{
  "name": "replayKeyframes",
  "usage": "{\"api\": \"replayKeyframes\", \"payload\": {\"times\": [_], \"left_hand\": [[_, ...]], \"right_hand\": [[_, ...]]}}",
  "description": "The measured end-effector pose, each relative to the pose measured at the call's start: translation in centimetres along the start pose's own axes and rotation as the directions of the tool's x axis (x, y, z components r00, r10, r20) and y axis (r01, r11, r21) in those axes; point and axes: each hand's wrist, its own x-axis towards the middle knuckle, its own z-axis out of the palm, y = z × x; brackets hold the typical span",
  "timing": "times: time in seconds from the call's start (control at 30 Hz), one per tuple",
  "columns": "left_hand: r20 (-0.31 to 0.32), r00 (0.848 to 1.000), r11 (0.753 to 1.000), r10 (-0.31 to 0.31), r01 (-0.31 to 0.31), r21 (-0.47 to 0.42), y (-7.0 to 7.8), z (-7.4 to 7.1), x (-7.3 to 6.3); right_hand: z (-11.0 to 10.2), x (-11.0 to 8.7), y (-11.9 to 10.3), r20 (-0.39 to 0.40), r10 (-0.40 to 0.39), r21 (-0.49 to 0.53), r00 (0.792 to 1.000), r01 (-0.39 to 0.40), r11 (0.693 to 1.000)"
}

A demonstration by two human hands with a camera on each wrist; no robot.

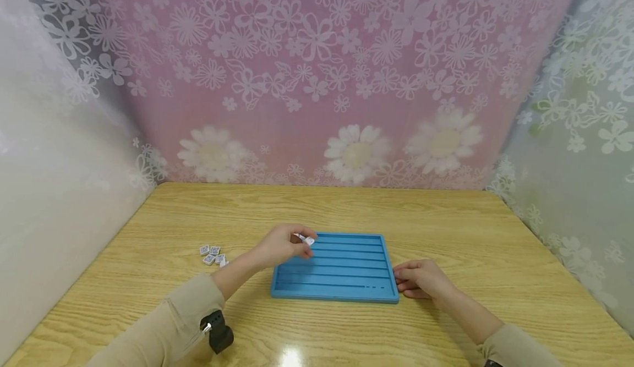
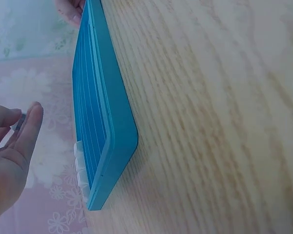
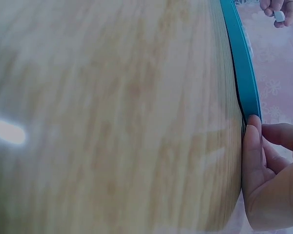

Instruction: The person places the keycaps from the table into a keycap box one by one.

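Note:
Above the upper left part of a blue grooved tray, my left hand pinches a small white tile with dark markings on its face. The left wrist view also shows the tile between thumb and fingers, clear of the tray. Along one end of the tray stand several white tiles, which my left hand hides in the head view. My right hand holds the tray's right edge; in the right wrist view its fingertips lie against the blue side wall.
Several loose white tiles with dark print lie on the wooden table left of the tray, one partly behind the left forearm. A floral curtain hangs behind the table, with pale sheets at both sides. A black strap circles the left sleeve.

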Motion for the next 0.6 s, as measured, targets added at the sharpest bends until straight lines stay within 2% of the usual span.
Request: {"api": "replayKeyframes", "payload": {"times": [0.1,0.23,0.4,0.6], "left_hand": [[-0.050,0.999,0.995,0.020,-0.015,0.097,0.0,0.0,0.4],[-0.111,0.993,0.970,0.035,-0.007,0.243,0.1,0.1,1.2],[-0.135,0.990,0.951,0.039,0.005,0.308,0.1,0.3,2.2],[-0.130,0.990,0.930,0.049,0.002,0.366,0.0,0.7,3.4]], "right_hand": [[0.0,0.0,-0.1,0.006,0.001,0.003,1.000,-0.001,1.000],[0.0,-0.1,-0.1,0.009,0.005,0.009,1.000,-0.005,1.000],[-0.1,-0.1,-0.1,0.024,-0.009,0.017,1.000,0.009,1.000],[-0.1,-0.2,-0.1,0.021,-0.015,0.013,1.000,0.014,1.000]]}}
